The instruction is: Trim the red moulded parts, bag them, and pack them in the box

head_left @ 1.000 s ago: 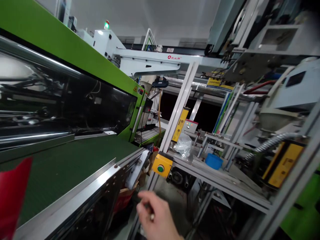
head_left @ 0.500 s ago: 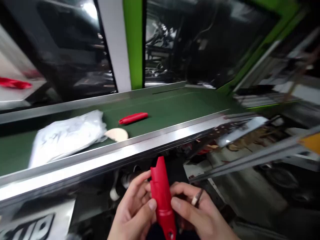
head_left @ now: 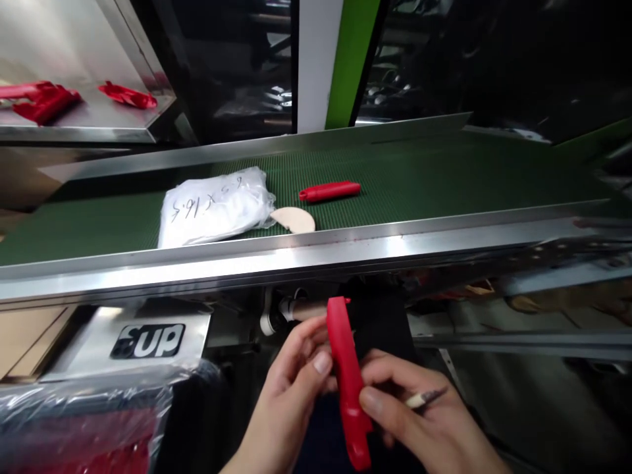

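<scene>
In front of me is a long, glossy red plastic part [head_left: 347, 375], its smooth curved side turned up. My left hand [head_left: 299, 382] pinches it from the left, thumb on its edge. From the right, my right hand [head_left: 407, 401] grips its lower half between thumb and fingers. A slim tool [head_left: 419, 399] with a pale shaft and a dark pointed end also sits in my right hand, partly hidden by the fingers. Another red plastic part [head_left: 330, 191] lies on the green conveyor belt [head_left: 419, 174] beyond my hands.
A plastic bag [head_left: 214, 207] with handwriting and a pale half-round piece [head_left: 296, 220] lie on the belt. The belt's metal rail [head_left: 345, 248] runs before my hands. Red parts [head_left: 44, 102] rest on a metal shelf at left. A phone [head_left: 148, 340] lies below, near a plastic-lined container [head_left: 89, 421].
The view has swung left, bringing the shelf and phone further into sight. The red part in my hands has been rolled over, from its notched, open side to its smooth side.
</scene>
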The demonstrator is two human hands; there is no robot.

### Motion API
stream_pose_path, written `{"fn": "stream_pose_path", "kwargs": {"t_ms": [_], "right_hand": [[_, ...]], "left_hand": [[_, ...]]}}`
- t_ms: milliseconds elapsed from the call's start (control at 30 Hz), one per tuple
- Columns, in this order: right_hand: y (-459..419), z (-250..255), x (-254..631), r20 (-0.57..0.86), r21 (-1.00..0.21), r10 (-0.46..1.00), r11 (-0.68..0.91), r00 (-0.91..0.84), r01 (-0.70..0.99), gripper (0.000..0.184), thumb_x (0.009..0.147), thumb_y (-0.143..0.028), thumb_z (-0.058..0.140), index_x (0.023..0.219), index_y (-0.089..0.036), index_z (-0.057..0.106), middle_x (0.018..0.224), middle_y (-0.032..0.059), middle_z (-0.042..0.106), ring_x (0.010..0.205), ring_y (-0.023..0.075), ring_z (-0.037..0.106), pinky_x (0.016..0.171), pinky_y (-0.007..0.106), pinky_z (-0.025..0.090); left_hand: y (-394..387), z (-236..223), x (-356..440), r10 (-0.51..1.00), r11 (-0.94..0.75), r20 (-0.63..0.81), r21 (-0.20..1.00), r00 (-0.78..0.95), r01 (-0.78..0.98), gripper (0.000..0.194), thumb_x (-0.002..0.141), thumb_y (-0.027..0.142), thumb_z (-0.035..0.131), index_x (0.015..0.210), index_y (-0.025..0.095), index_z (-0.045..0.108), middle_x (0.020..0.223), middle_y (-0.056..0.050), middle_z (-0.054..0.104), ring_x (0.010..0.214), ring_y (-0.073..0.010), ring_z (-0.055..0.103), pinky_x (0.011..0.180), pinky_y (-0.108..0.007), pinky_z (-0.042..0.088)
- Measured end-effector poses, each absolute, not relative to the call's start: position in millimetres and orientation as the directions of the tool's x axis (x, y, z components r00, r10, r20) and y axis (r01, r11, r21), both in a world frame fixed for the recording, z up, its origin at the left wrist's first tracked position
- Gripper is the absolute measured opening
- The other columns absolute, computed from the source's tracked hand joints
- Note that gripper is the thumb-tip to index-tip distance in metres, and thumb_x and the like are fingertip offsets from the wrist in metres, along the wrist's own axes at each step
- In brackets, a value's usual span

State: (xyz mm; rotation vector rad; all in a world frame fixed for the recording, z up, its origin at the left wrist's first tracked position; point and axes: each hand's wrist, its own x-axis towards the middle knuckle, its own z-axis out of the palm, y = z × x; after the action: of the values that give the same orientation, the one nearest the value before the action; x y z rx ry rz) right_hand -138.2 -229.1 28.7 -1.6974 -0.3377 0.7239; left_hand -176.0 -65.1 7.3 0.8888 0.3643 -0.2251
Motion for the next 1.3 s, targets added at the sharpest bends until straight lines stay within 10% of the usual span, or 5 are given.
{"fn": "stream_pose_path", "kwargs": {"t_ms": [200,300,567,1300], "right_hand": [[-227,25,-138,-0.132,-0.92,0.55,-0.378,0.824,0.105,0.014,0.091,-0.037,0.06,0.099,-0.026,0.06,0.089,-0.0023,0.065,0.074,0.0097,0.062,0.062,0.016,0.049],[-232,28,-129,0.06,-0.882,0.423,-0.402,0.904,0.246,0.037,0.089,-0.034,0.064,0.122,-0.032,0.048,0.108,-0.0022,0.062,0.088,0.0088,0.063,0.073,0.014,0.052],[-221,43,-109,0.432,-0.495,0.639,-0.422,0.636,0.76,0.038,0.089,-0.002,0.054,0.124,-0.015,0.06,0.111,0.0071,0.062,0.099,0.016,0.059,0.087,0.032,0.048],[-223,45,-114,0.511,-0.348,0.664,-0.421,0.546,0.838,0.035,0.082,0.005,0.06,0.115,-0.009,0.064,0.11,0.0114,0.067,0.095,0.0209,0.062,0.077,0.038,0.05]], "left_hand": [[-65,10,-179,-0.003,0.663,-0.471,0.66,0.882,0.354,0.043,0.088,0.03,0.065,0.127,0.025,0.05,0.109,-0.009,0.063,0.092,-0.0182,0.059,0.079,-0.027,0.049],[-65,16,-183,0.026,0.68,-0.509,0.64,0.86,0.358,0.036,0.088,0.025,0.06,0.122,0.024,0.051,0.105,-0.007,0.062,0.076,-0.0143,0.057,0.063,-0.023,0.046],[-66,18,-192,0.039,0.684,-0.477,0.653,0.878,0.324,0.035,0.085,0.026,0.057,0.12,0.023,0.052,0.094,-0.005,0.059,0.062,-0.0112,0.047,0.054,-0.022,0.039],[-67,23,-193,0.019,0.721,-0.469,0.619,0.883,0.313,0.033,0.082,0.024,0.062,0.114,0.024,0.055,0.087,-0.002,0.054,0.061,-0.0099,0.047,0.053,-0.02,0.038]]}}
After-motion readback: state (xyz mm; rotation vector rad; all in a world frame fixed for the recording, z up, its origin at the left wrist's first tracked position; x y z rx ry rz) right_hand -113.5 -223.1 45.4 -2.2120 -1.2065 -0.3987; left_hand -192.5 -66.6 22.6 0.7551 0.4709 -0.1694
